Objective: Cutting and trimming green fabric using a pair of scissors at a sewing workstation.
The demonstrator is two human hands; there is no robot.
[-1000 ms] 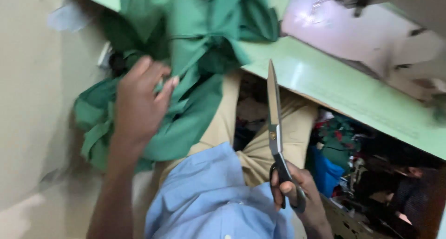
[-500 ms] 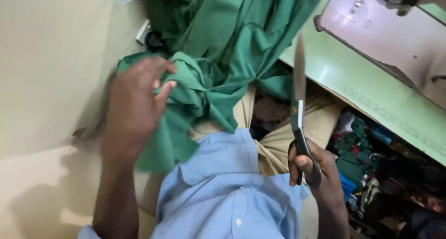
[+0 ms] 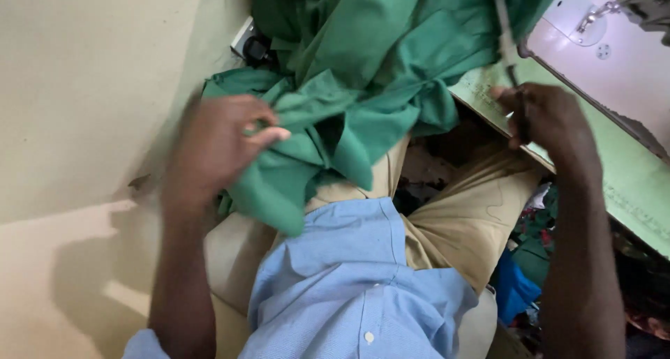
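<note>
**Scissors raised to the cloth at the worktop edge**

Compared with the view one second ago, the right hand (image 3: 548,122) has travelled up from beside the knee to the edge of the green worktop (image 3: 628,170), carrying the scissors (image 3: 508,45) with it; the blades now point up and overlap the hanging green cloth (image 3: 391,59). Over the same interval the left hand (image 3: 216,150) has shifted from the lower folds to a bunched fold nearer the middle of the lap. Judged from these positions, the tool has been brought to the material and the cloth gathered to meet it.

Grip, left: fingers curled and pressed onto the fold, thumb out along the crease, pinching the cloth. Grip, right: closed around the scissor handles; motion blur hides whether the blades are parted. The cloth spills off the worktop and down over the tan trousers (image 3: 474,212), above the blue shirt (image 3: 356,289). A sewing machine (image 3: 614,45) base lies at upper right.
</note>
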